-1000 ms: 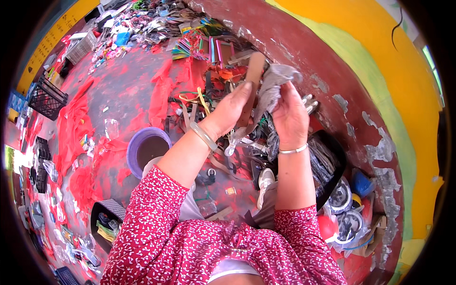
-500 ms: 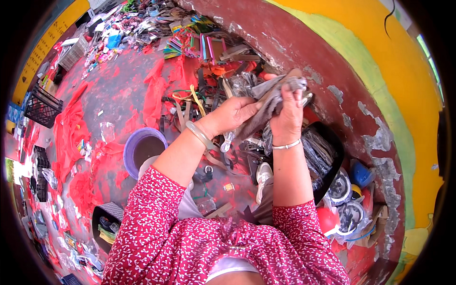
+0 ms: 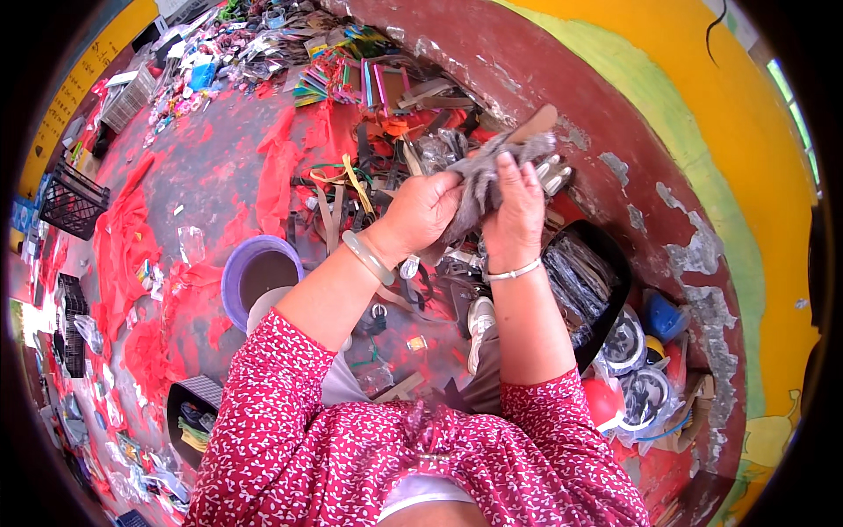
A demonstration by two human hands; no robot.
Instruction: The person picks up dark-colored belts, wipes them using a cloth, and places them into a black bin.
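A crumpled grey cloth [image 3: 481,186] is bunched between my hands, wrapped around a flat brown strap [image 3: 537,123] that looks like leather. Its rounded end sticks out past the cloth toward the wall. My left hand [image 3: 421,209] is closed on the near side of the bundle, thumb pressed along it. My right hand [image 3: 516,211] grips the cloth from the other side, fingers pointing up and partly folded around it. How much of the strap lies inside the cloth is hidden. Below the hands, straps and tangled odds and ends cover the floor.
Left of my left forearm stands a purple bucket [image 3: 230,281] of murky water. A black bin [image 3: 622,290] of plastic-wrapped dark strips sits to the right. A peeling red wall [image 3: 562,88] curves along the far right. Black crates [image 3: 75,202] stand at left.
Both hands have shifted slightly left with the cloth. More of the brown strap's end now shows beyond it, and the cloth is bunched tighter.
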